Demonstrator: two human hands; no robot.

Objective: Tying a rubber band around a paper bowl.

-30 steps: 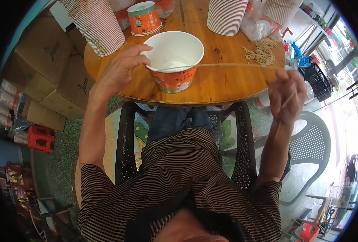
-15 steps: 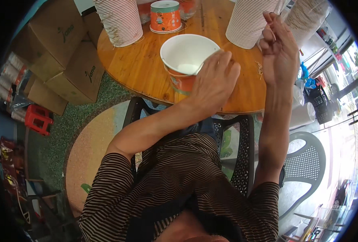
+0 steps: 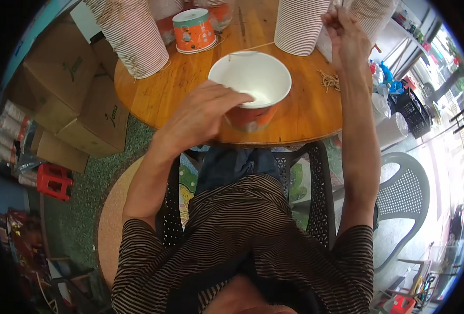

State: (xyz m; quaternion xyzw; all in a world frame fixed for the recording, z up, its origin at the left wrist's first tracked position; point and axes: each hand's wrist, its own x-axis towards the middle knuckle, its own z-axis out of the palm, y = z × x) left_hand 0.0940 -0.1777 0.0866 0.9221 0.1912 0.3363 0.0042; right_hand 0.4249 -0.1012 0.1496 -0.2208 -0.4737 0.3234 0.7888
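A white-lined paper tub with an orange outside stands upright near the table's front edge. My left hand grips its near left rim, the thumb inside and the other fingers against the outer wall. Over the tub's far rim a thin straw-coloured strand slants up to the right. My right hand is raised beside the right-hand stack of tubs, its fingers bent together. Whether they pinch that strand is too small to tell.
On the round wooden table are a tall left stack of tubs, an upside-down orange tub and a heap of loose strands. Cardboard boxes stand left on the floor. A grey chair stands right.
My left hand has moved from the tub's right rim to its near left rim. The tub has shifted slightly right in view. My right hand stays raised, fingers drawn closer together.
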